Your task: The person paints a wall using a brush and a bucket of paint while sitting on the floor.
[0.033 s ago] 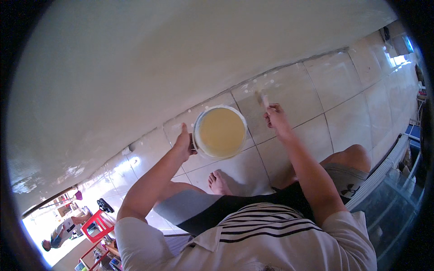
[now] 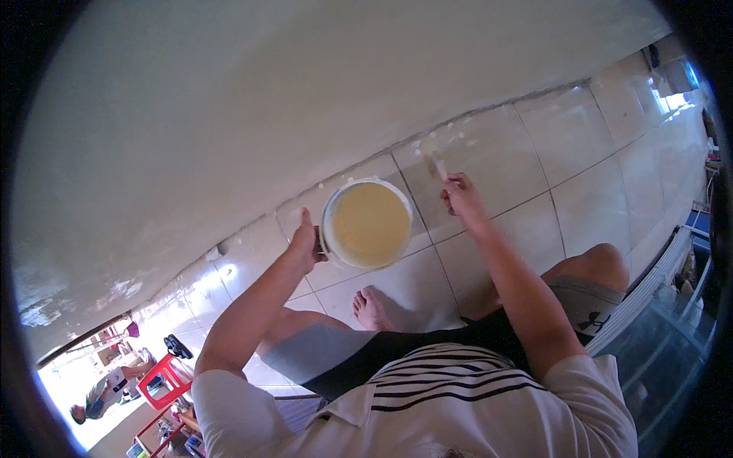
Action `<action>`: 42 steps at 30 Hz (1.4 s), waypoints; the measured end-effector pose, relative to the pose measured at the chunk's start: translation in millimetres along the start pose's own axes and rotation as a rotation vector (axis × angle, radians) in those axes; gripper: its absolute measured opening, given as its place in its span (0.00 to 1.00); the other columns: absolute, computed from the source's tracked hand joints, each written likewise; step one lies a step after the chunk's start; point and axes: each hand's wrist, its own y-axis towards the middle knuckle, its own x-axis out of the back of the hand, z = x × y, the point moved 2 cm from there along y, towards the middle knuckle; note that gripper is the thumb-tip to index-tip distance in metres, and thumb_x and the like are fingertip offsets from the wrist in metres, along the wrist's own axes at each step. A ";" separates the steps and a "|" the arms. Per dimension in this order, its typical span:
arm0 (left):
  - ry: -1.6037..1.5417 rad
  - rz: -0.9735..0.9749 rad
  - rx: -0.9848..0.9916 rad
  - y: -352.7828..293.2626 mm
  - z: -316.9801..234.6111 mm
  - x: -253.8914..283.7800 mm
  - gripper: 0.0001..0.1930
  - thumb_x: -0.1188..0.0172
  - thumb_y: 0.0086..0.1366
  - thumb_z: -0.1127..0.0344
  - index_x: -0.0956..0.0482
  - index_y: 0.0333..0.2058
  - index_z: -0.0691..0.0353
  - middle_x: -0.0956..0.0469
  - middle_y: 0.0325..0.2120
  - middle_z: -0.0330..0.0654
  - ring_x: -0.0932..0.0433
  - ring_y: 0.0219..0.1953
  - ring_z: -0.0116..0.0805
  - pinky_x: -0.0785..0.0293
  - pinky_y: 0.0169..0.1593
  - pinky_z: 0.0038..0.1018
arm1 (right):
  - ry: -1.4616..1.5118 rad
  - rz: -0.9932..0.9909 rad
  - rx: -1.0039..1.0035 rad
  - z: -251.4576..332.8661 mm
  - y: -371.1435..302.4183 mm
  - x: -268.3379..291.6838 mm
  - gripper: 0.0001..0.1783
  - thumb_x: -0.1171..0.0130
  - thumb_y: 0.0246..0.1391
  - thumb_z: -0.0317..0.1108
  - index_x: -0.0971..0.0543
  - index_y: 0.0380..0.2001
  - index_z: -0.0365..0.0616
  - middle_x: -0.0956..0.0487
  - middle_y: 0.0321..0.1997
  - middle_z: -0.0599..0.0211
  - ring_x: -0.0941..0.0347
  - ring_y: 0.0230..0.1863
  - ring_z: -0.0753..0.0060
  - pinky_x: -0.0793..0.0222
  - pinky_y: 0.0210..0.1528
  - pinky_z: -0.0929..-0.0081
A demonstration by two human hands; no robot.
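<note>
A white bucket (image 2: 328,223) holds a pale yellow liquid that looks like paint (image 2: 372,224). My left hand (image 2: 306,246) grips the bucket by its left side, the thumb up along the rim. To the right of the bucket, my right hand (image 2: 460,195) is closed on the handle of a paintbrush (image 2: 437,167). The brush's bristles point away from me, toward the foot of the wall, and are a little blurred. Whether they touch anything, I cannot tell.
A pale wall (image 2: 305,99) rises beyond the tiled floor (image 2: 496,168), which has white spots near the wall's foot. My bare foot (image 2: 370,307) is below the bucket. At lower left are a red stool (image 2: 163,379) and another person (image 2: 99,397); a glass-topped surface (image 2: 660,382) lies at right.
The bucket and my left hand have shifted slightly to the left. My right hand with the paintbrush has also moved a little left.
</note>
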 end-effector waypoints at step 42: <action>1.355 -0.122 -0.920 -228.0 3.7 -56.7 0.23 0.44 0.61 0.50 0.26 0.41 0.68 0.24 0.31 0.50 0.24 0.34 0.47 0.28 0.39 0.36 | -0.326 0.133 0.659 -12.8 1.2 -178.6 0.09 0.47 0.55 0.34 0.25 0.40 0.45 0.21 0.29 0.53 0.24 0.32 0.53 0.30 0.35 0.61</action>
